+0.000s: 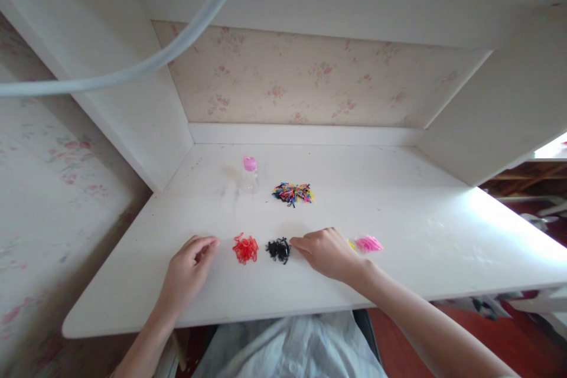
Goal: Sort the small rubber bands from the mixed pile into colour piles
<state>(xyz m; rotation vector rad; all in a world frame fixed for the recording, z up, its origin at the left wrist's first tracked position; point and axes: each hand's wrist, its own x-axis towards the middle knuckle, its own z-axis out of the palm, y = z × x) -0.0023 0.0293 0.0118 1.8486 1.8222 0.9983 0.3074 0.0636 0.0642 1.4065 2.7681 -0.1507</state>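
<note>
My left hand (190, 263) rests on the white desk (248, 301), left of a pile of red bands (245, 248), its fingers curled together; whether they hold anything is too small to tell. My right hand (325, 251) is at the right edge of a black pile (279, 250), index finger stretched toward it and the other fingers folded. What its fingertips may pinch cannot be made out. To the right of this hand lies a pink pile (368, 243), with a bit of yellow (351, 244) partly hidden by the hand. Farther back sits a mixed multicoloured pile (293, 194).
A clear container with a pink lid (250, 164) stands at the back left of the desk. White side panels and a floral back wall enclose the desk. A pale cable (177, 47) crosses the upper view. The desk's front edge is near my lap.
</note>
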